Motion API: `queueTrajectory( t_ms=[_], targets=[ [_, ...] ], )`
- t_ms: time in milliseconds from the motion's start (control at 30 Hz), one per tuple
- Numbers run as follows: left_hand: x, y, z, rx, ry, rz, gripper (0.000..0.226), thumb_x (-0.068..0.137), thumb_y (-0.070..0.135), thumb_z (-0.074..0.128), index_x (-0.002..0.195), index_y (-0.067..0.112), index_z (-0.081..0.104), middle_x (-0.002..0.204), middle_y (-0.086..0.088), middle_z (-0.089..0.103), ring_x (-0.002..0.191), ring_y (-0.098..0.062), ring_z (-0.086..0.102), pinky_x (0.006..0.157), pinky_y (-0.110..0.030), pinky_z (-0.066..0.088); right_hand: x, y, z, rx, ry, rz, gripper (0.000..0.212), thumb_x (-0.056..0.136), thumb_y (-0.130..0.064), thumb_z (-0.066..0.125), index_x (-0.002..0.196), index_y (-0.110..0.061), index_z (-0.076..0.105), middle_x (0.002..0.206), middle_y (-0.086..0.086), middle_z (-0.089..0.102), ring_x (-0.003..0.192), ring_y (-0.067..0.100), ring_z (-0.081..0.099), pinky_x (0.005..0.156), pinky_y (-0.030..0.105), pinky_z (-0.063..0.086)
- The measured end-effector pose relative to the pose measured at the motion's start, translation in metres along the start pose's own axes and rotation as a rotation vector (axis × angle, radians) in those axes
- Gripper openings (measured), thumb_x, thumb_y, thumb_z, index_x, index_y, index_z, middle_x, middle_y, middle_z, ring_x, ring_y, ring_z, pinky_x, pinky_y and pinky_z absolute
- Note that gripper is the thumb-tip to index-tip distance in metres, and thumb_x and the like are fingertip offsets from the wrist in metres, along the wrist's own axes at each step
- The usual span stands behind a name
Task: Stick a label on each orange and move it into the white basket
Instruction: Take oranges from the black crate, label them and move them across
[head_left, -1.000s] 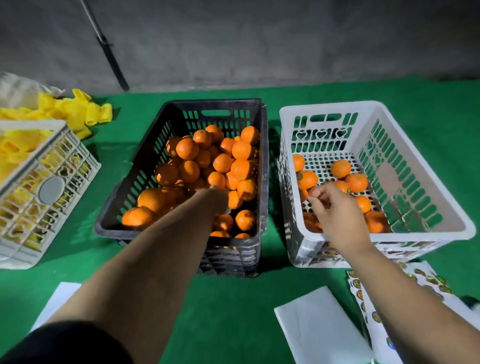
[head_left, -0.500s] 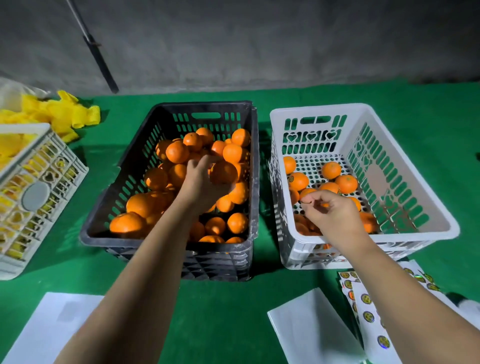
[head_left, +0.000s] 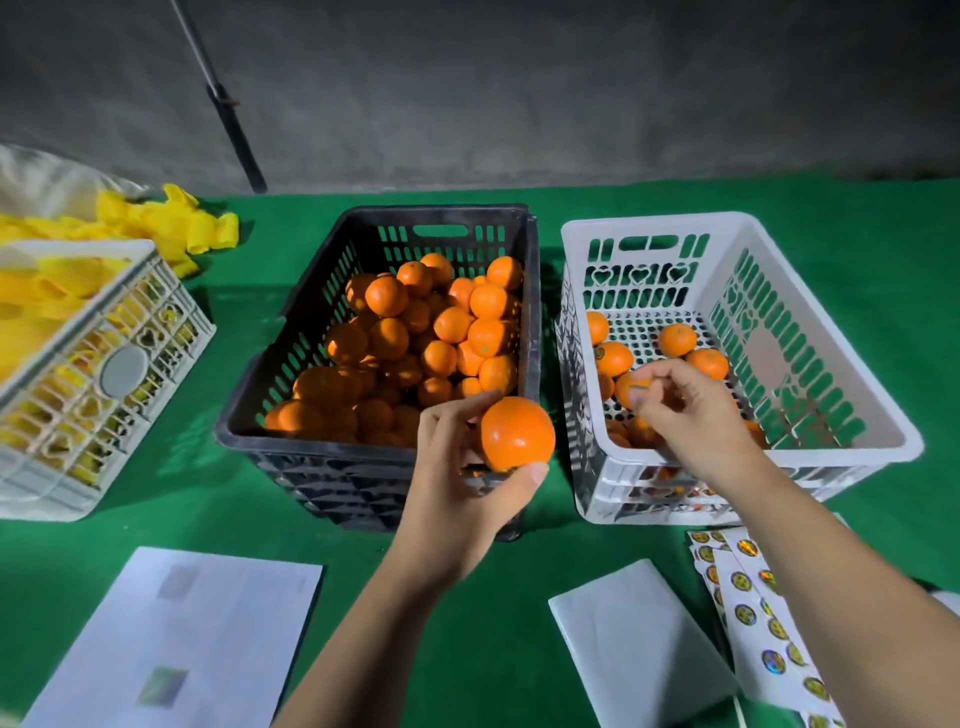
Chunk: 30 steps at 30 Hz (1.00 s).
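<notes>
A green-covered desk is carrying two slotted plastic crates side by side with a narrow strip of green showing between them. The black plastic crate is sitting left of the gap, the white plastic basket right of it. Open green cloth is lying in front of both, broken by a large white paper sheet at the near left, a folded white paper at the near middle, and white sheets of round gold labels at the near right, partly under the right forearm.

The left hand is holding a round orange fruit above the black crate's near right corner, its grip curling round the fruit with the thumb under it and the fingers behind. The right hand is hanging over the near left part of the white basket with thumb and forefinger pinched together; what the grip is pinching is too small to tell.

The black crate is holding a heaped pile of oranges. The white basket is holding a few labelled oranges on its perforated floor, mostly toward its left and near side.

At the far left a pale slotted crate is holding yellow foam nets, with more lying behind it
</notes>
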<state>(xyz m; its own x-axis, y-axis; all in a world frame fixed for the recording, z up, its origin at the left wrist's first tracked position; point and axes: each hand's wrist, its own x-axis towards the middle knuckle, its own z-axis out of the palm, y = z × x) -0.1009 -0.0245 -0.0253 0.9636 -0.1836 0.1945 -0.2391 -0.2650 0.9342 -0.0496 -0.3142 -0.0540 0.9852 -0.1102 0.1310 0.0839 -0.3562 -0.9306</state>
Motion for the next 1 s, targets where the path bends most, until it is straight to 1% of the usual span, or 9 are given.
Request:
queueTrajectory(
  t_ms=[100,200,300,500,600,700,833,900,1000],
  targets=[
    [-0.004,0.002,0.004,-0.070,0.004,-0.022,0.068,0.083,0.034,0.086,0.139,0.037,0.048,0.140,0.007,0.042,0.118,-0.002,0.062,0.091,-0.020,0.054,-0.005,-0.007,-0.002,0.028,0.016,-0.010,0.028,0.098,-0.008,0.067,0.091,-0.035,0.070,0.098,0.028,0.061,0.095,0.031,0.064,0.085,0.018,0.053],
    [-0.007,0.006,0.004,-0.079,-0.035,-0.042,0.069,0.078,0.047,0.085,0.136,0.047,0.047,0.142,0.011,0.041,0.121,-0.003,0.061,0.095,-0.025,0.056,-0.023,-0.020,0.003,0.082,0.071,0.011,0.031,0.093,-0.005,0.073,0.087,-0.035,0.076,0.088,0.015,0.066,0.083,0.013,0.063,0.080,0.019,0.053],
    [-0.008,0.013,0.006,-0.066,-0.055,-0.046,0.066,0.074,0.055,0.080,0.131,0.057,0.046,0.140,0.018,0.039,0.121,0.001,0.059,0.090,-0.015,0.053,-0.049,-0.041,0.016,0.236,0.100,0.048,0.027,0.089,-0.003,0.076,0.088,-0.030,0.079,0.077,-0.002,0.067,0.073,0.005,0.061,0.071,0.015,0.053],
    [-0.014,0.017,0.014,-0.124,-0.043,-0.074,0.064,0.083,0.025,0.087,0.128,0.049,0.050,0.138,0.012,0.040,0.111,0.006,0.060,0.081,-0.012,0.054,-0.097,-0.080,0.026,0.328,-0.037,0.025,0.036,0.090,0.008,0.070,0.094,-0.026,0.081,0.077,0.008,0.059,0.068,0.009,0.052,0.062,0.013,0.045],
    [-0.018,0.019,0.016,-0.110,-0.038,-0.064,0.063,0.083,0.021,0.086,0.131,0.042,0.050,0.137,0.009,0.040,0.110,0.008,0.059,0.080,-0.009,0.052,-0.107,-0.095,0.021,0.339,-0.127,-0.015,0.043,0.087,0.008,0.065,0.105,-0.027,0.081,0.094,0.028,0.063,0.082,0.021,0.057,0.079,0.023,0.050],
    [-0.023,0.022,0.017,-0.124,-0.044,-0.056,0.063,0.083,0.018,0.087,0.128,0.045,0.051,0.135,0.009,0.040,0.112,0.005,0.060,0.081,-0.010,0.053,-0.113,-0.106,0.019,0.446,-0.092,-0.028,0.033,0.081,-0.022,0.065,0.111,-0.025,0.080,0.102,0.023,0.069,0.099,0.029,0.067,0.098,0.039,0.051],
    [-0.030,0.027,0.019,-0.122,-0.069,-0.019,0.064,0.076,0.034,0.088,0.129,0.048,0.054,0.134,0.013,0.041,0.120,-0.009,0.061,0.088,-0.023,0.058,-0.118,-0.116,0.027,0.339,-0.059,-0.066,0.018,0.091,-0.023,0.067,0.102,-0.032,0.078,0.080,0.007,0.064,0.075,0.014,0.056,0.067,0.017,0.048],
    [-0.034,0.030,0.020,-0.102,-0.084,0.017,0.064,0.074,0.044,0.084,0.130,0.052,0.053,0.133,0.014,0.041,0.121,-0.014,0.061,0.090,-0.030,0.060,-0.120,-0.120,0.029,0.346,-0.062,-0.066,0.022,0.090,-0.017,0.065,0.101,-0.032,0.077,0.077,-0.002,0.063,0.074,0.012,0.055,0.066,0.023,0.047],
    [-0.037,0.034,0.020,-0.062,-0.073,0.069,0.065,0.075,0.046,0.083,0.131,0.053,0.052,0.134,0.017,0.041,0.122,-0.016,0.061,0.092,-0.033,0.061,-0.120,-0.129,0.027,0.394,-0.062,-0.050,0.014,0.093,-0.021,0.075,0.103,-0.030,0.075,0.082,0.007,0.066,0.076,0.019,0.056,0.069,0.034,0.045]
  ],
)
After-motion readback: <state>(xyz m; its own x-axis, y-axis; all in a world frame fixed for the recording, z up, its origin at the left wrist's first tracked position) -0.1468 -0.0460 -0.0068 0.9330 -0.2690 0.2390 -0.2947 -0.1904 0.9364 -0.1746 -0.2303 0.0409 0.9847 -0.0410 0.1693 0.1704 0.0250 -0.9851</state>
